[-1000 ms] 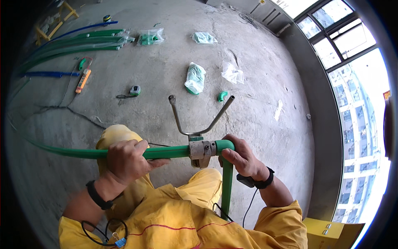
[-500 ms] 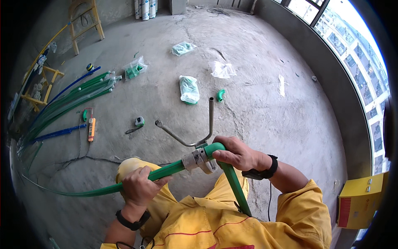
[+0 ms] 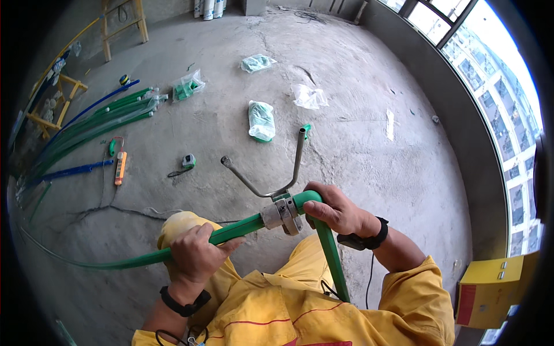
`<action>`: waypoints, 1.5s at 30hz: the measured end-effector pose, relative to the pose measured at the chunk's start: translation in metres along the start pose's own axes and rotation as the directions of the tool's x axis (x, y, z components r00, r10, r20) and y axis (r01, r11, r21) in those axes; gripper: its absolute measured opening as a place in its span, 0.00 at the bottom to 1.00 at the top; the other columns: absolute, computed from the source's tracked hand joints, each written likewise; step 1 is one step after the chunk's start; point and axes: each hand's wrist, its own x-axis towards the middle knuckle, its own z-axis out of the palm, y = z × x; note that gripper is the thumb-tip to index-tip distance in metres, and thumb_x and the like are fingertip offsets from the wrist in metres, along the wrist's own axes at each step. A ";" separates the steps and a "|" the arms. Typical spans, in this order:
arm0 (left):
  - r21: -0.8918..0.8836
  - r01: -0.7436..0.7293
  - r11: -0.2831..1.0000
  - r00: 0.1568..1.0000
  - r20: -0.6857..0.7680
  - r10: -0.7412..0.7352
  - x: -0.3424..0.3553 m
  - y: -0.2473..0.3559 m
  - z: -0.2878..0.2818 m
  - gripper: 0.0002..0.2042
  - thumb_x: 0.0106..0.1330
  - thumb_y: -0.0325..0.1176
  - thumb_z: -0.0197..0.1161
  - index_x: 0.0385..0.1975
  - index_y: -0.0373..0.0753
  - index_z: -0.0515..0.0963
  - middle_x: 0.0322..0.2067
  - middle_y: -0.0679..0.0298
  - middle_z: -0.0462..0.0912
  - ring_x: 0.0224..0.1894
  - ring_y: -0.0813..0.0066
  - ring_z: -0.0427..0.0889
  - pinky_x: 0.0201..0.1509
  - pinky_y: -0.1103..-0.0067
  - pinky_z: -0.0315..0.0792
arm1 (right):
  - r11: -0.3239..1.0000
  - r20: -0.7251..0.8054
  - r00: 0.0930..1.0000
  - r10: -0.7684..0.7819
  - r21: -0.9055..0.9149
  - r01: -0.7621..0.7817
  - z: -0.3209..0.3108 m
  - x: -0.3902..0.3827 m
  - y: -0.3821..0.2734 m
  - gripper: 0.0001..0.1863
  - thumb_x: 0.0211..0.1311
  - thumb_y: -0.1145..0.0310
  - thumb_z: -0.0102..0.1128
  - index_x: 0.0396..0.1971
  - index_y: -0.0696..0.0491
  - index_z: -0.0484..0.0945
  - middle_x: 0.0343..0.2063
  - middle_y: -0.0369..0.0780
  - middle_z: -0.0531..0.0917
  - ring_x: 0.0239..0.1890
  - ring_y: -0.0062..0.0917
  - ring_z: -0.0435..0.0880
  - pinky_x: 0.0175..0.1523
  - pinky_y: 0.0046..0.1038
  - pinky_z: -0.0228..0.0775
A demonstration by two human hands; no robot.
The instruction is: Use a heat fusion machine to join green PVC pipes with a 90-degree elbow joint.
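Note:
Fingers wrapped, my left hand (image 3: 195, 254) grips a long green pipe (image 3: 238, 229) that bends away to the left. My right hand (image 3: 333, 212) is closed over a green elbow fitting (image 3: 307, 197). From the elbow a second green pipe (image 3: 330, 256) slants down toward my lap. Between my hands, next to the elbow, a light grey metal collar-like piece (image 3: 280, 214) sits around the long pipe. Two bent bare-metal rods (image 3: 295, 167) rise from it in a U shape. What joins them underneath is hidden.
Bagged green fittings (image 3: 262, 121) and a loose green fitting (image 3: 307, 128) lie on the concrete. Left are a tape measure (image 3: 188, 161), an orange power strip (image 3: 120, 168) with a cord, and green pipes (image 3: 109, 118). A yellow box (image 3: 490, 282) stands at right, below windows.
My hands hold the same grip. The pipes, elbow and metal piece have shifted slightly right, and the floor items appear slightly left as the view turned.

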 end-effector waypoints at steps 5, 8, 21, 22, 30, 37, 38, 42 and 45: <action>-0.026 -0.020 0.999 0.997 -0.071 0.018 0.002 -0.004 0.005 0.30 0.52 0.67 0.65 0.14 0.42 0.72 0.11 0.59 0.72 0.14 0.59 0.76 0.17 0.69 0.70 | 0.996 0.003 1.000 0.022 -0.091 -0.022 -0.001 -0.004 0.016 0.23 0.71 0.49 0.51 0.37 0.59 0.72 0.22 0.37 0.78 0.25 0.19 0.77 0.31 0.25 0.70; -0.056 -0.095 0.994 0.993 -0.073 0.091 0.001 -0.010 0.011 0.30 0.53 0.67 0.64 0.14 0.42 0.71 0.10 0.60 0.72 0.14 0.61 0.77 0.16 0.70 0.71 | 0.996 0.003 0.997 0.077 -0.050 -0.076 0.003 -0.005 0.015 0.24 0.71 0.49 0.52 0.37 0.59 0.72 0.22 0.36 0.78 0.25 0.18 0.77 0.30 0.24 0.69; -0.086 -0.093 0.992 0.993 -0.083 0.086 0.002 -0.012 0.010 0.31 0.53 0.68 0.62 0.12 0.43 0.68 0.08 0.59 0.71 0.13 0.59 0.76 0.15 0.69 0.69 | 0.994 -0.017 0.994 0.107 -0.010 -0.108 0.004 -0.005 0.013 0.27 0.69 0.44 0.52 0.40 0.58 0.72 0.24 0.35 0.79 0.26 0.17 0.78 0.31 0.20 0.69; -0.083 -0.092 0.992 0.993 -0.083 0.085 0.003 -0.012 0.010 0.31 0.53 0.69 0.62 0.12 0.43 0.68 0.09 0.59 0.71 0.13 0.59 0.76 0.15 0.68 0.69 | 0.995 -0.015 0.995 0.102 0.000 -0.102 0.004 -0.006 0.013 0.24 0.70 0.47 0.52 0.39 0.58 0.72 0.24 0.35 0.79 0.27 0.17 0.78 0.31 0.21 0.69; -0.062 -0.073 0.995 0.997 0.015 0.074 0.003 -0.010 0.002 0.30 0.52 0.66 0.65 0.15 0.41 0.71 0.13 0.57 0.74 0.18 0.58 0.79 0.20 0.68 0.73 | 0.995 -0.032 0.995 0.091 -0.031 -0.092 0.003 -0.006 0.014 0.24 0.71 0.47 0.51 0.38 0.57 0.72 0.23 0.35 0.79 0.26 0.18 0.77 0.31 0.22 0.69; -0.053 -0.087 0.995 0.995 0.033 0.089 0.005 -0.010 0.000 0.31 0.53 0.67 0.64 0.16 0.39 0.72 0.13 0.57 0.74 0.18 0.58 0.78 0.21 0.68 0.72 | 0.991 -0.029 0.998 0.050 -0.122 -0.053 0.003 -0.006 0.008 0.23 0.71 0.48 0.51 0.37 0.58 0.73 0.22 0.37 0.78 0.25 0.20 0.77 0.30 0.25 0.69; -0.057 -0.092 0.994 0.995 0.037 0.094 0.005 -0.010 0.001 0.31 0.53 0.67 0.64 0.16 0.39 0.72 0.13 0.57 0.74 0.18 0.58 0.78 0.21 0.68 0.72 | 0.991 -0.035 0.998 0.047 -0.121 -0.051 0.003 -0.006 0.008 0.23 0.71 0.48 0.51 0.37 0.58 0.73 0.22 0.37 0.78 0.25 0.20 0.77 0.30 0.25 0.69; -0.020 -0.132 0.991 0.991 -0.028 0.132 0.004 -0.014 0.007 0.31 0.54 0.69 0.62 0.13 0.42 0.69 0.09 0.59 0.71 0.14 0.60 0.76 0.16 0.69 0.70 | 0.992 -0.043 0.999 0.032 -0.122 -0.037 0.004 -0.006 0.011 0.23 0.71 0.49 0.51 0.36 0.58 0.73 0.21 0.37 0.77 0.25 0.21 0.77 0.30 0.26 0.69; -0.011 -0.124 0.992 0.992 -0.014 0.124 0.002 -0.015 0.008 0.31 0.53 0.69 0.62 0.13 0.42 0.70 0.10 0.59 0.72 0.14 0.60 0.77 0.17 0.69 0.70 | 0.992 -0.040 0.999 0.007 -0.123 -0.012 0.004 -0.004 0.010 0.23 0.71 0.49 0.51 0.35 0.59 0.74 0.21 0.38 0.77 0.24 0.22 0.77 0.30 0.26 0.69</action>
